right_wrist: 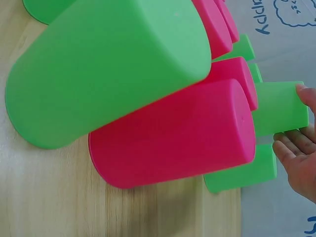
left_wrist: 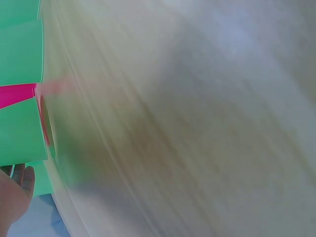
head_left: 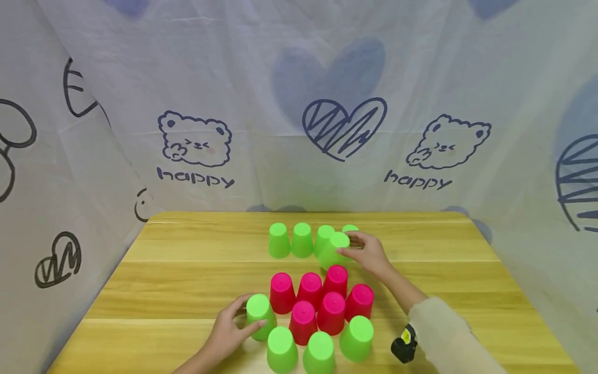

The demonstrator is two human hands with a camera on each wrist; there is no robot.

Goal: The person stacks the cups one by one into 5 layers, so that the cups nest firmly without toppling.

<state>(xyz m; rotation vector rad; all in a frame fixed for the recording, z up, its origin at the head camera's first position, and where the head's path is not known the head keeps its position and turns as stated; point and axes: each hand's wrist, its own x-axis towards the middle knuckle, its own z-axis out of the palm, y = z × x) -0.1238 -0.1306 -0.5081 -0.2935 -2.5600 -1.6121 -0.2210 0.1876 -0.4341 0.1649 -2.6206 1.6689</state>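
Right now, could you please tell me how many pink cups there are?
6 pink cups: back row left, middle, right; front row left, middle, right. Any nested inside would be hidden.

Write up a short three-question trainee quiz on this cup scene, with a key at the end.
1. Count: how many red cups stand upside down on the wooden table?

2. True or false: the right grip is nearer the patterned backdrop than the left grip is.

3. Multiple choice: what does the left grip hold?
a) Nothing
b) A green cup
c) A red cup

Key:
1. Six.
2. True; it is by the back row of cups, while the left grip is by the front ones.
3. b.
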